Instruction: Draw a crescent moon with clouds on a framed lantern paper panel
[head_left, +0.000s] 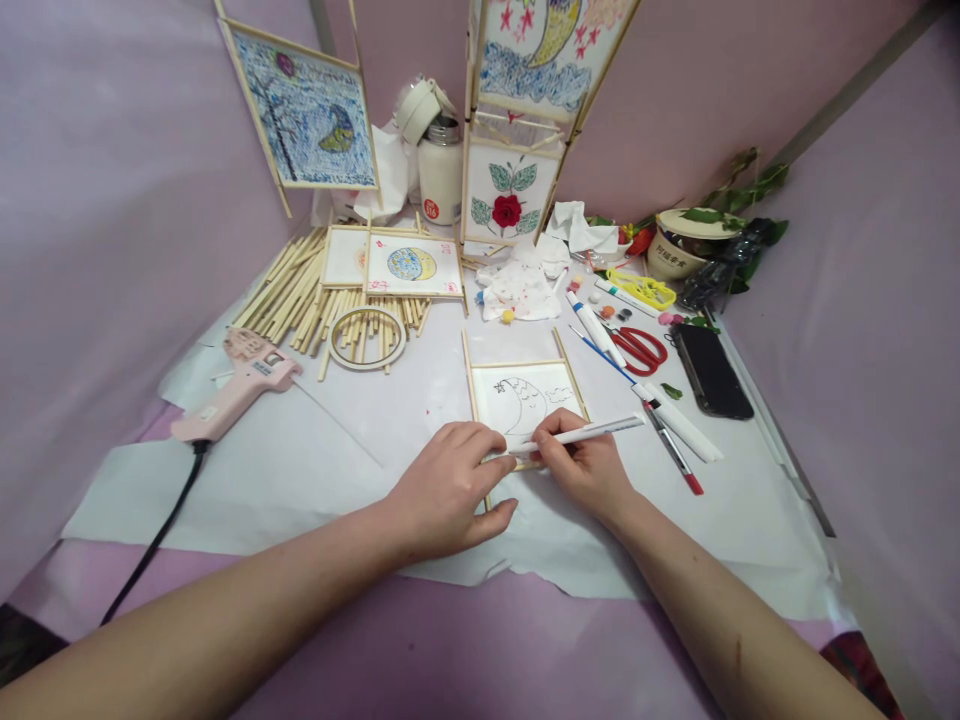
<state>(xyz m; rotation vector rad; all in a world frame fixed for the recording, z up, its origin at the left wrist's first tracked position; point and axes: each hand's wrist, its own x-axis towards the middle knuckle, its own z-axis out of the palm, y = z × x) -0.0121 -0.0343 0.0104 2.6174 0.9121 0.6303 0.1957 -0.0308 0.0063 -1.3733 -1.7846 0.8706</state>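
A small white panel (495, 405) framed with thin wooden sticks lies on the paper-covered table in front of me. It bears a black line drawing of a crescent moon, a star and a cloud. My right hand (581, 460) grips a white pen (600, 430) in a writing hold, its tip near the panel's lower part. On the panel's lower left rests my left hand (454, 490), fingers stretched out and thumb apart, holding nothing. The fingers of both hands cover the panel's lower edge.
Left lie a pink glue gun (240, 390), a tape roll (367, 338) and wooden sticks (292, 290). Right are red scissors (637, 350), several pens and a black phone (711, 370). Behind stand a white bottle (441, 170) and a framed rose picture (510, 195); another picture (304, 110) hangs left.
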